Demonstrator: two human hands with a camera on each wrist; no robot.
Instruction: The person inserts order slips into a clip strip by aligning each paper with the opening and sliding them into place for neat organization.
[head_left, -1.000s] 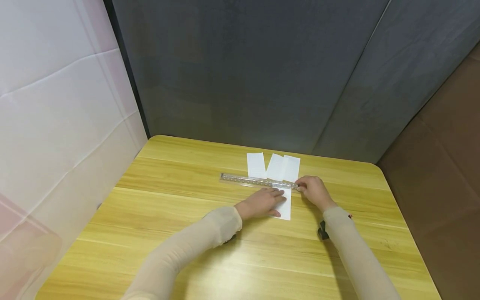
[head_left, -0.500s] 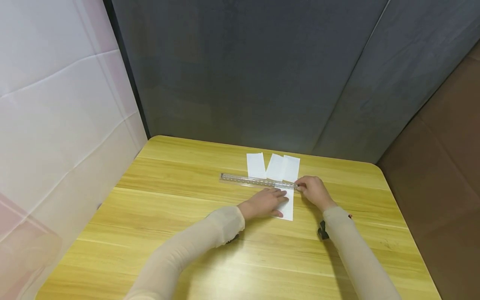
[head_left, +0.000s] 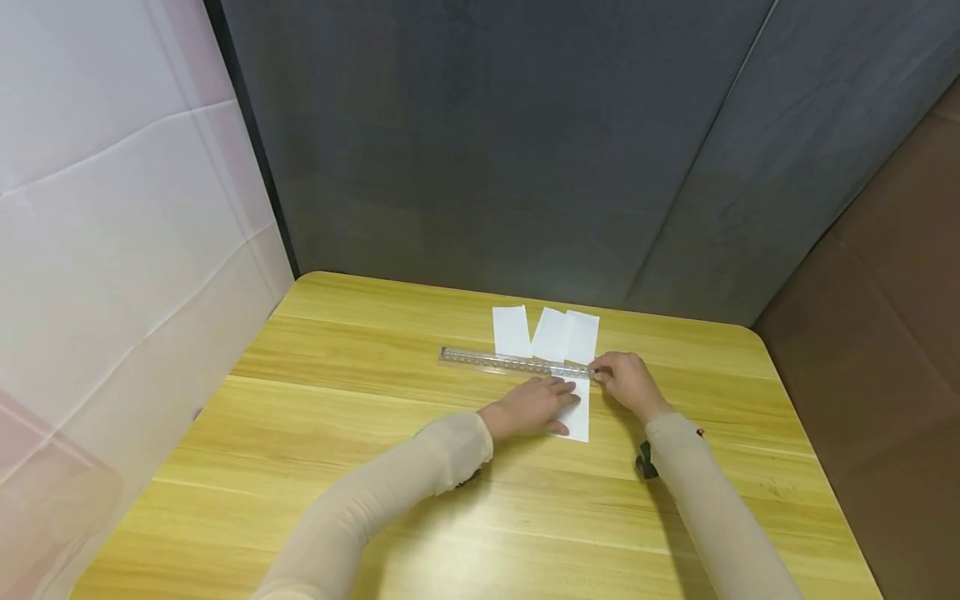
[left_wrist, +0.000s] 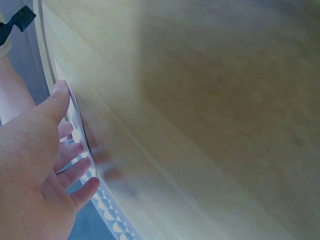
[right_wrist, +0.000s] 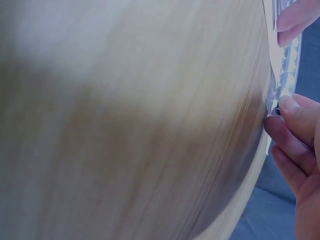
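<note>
A clear plastic ruler (head_left: 516,362) lies crosswise on the yellow wooden table (head_left: 337,433). My left hand (head_left: 564,393) rests flat with straight fingers on a white paper strip (head_left: 581,417) just below the ruler. The right hand (head_left: 597,372) pinches the ruler's right end. In the left wrist view the left hand (left_wrist: 75,150) spreads over the paper's edge (left_wrist: 76,112), with the ruler (left_wrist: 107,215) beyond it. The right wrist view shows the right hand's fingertips (right_wrist: 290,107) on the ruler (right_wrist: 286,75).
Three more white paper pieces (head_left: 512,330) (head_left: 551,333) (head_left: 584,337) lie side by side behind the ruler. Grey padded panels (head_left: 487,150) stand behind the table and a white wall (head_left: 112,208) stands at the left. The table's right edge (head_left: 817,467) borders brown flooring.
The left hand and the paper strip under it have slid slightly to the right. The ruler and the right hand have stayed in place.
</note>
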